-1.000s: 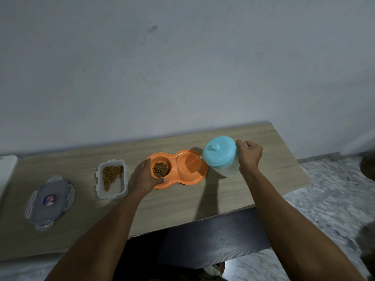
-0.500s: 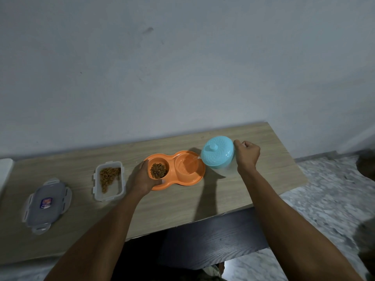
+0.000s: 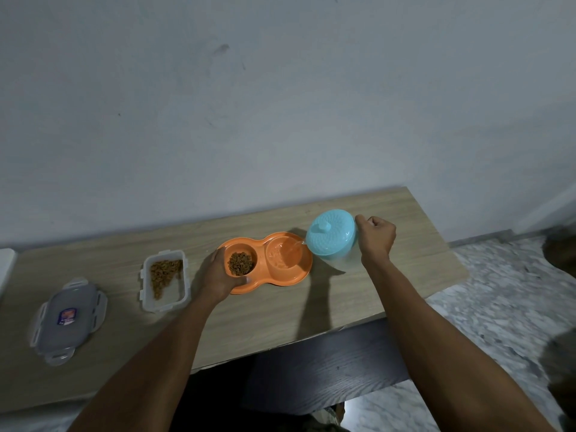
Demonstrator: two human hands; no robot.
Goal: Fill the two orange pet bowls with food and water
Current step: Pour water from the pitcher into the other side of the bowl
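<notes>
An orange double pet bowl sits on the wooden table. Its left cup holds brown kibble. Water lies in the right cup, and a thin stream falls into it from the spout of a jug with a light-blue lid. My right hand grips the jug's handle and holds the jug tilted to the left. My left hand clasps the bowl's left end, thumb on the front rim.
A clear food container with some kibble lies left of the bowl. Its grey clip lid rests further left. A white object's edge shows at the far left. The table's right edge drops to a marble floor.
The jug has stayed tilted over the right cup and water has gathered there. My left hand has kept its hold on the bowl. The view has shifted slightly.
</notes>
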